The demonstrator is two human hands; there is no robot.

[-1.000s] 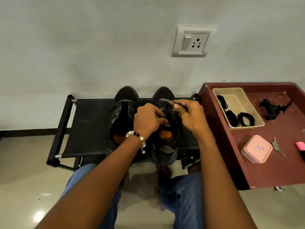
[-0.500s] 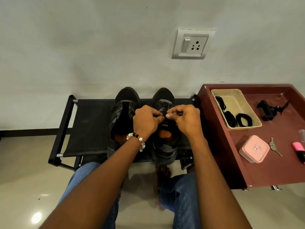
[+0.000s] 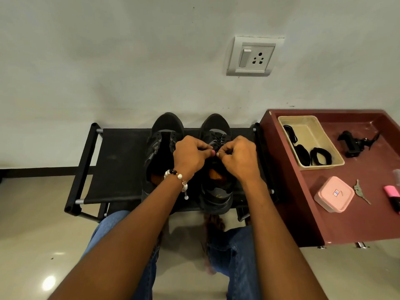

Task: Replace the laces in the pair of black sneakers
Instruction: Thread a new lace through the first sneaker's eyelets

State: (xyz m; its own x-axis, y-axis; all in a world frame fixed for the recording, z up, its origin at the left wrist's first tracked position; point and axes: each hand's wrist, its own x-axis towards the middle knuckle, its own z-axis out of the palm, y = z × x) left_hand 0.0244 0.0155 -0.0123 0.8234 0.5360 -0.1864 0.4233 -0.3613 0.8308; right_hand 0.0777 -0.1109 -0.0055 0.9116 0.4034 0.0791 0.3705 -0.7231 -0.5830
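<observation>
Two hands meet over the right-hand sneaker (image 3: 216,161) of a black pair. Left hand (image 3: 190,156), with a beaded bracelet (image 3: 177,176) at the wrist, has its fingers curled, fingertips pinched together at the shoe's lacing; right hand (image 3: 238,158) is curled likewise, its fingertips almost touching those of the left. What they pinch is too small and dark to make out, presumably the black lace (image 3: 217,138), whose crossed rows show just beyond the knuckles. Immediately left of the left hand stands the other sneaker (image 3: 161,148), tongue area open. Both shoes rest, toes toward the wall, on a black fabric shoe rack (image 3: 116,165). Farther right of the right hand, a maroon tray table (image 3: 346,224) carries a beige basket (image 3: 311,139) holding coiled black laces (image 3: 320,156), a pink box (image 3: 334,194), a key (image 3: 360,191) and a black clamp (image 3: 355,144).
</observation>
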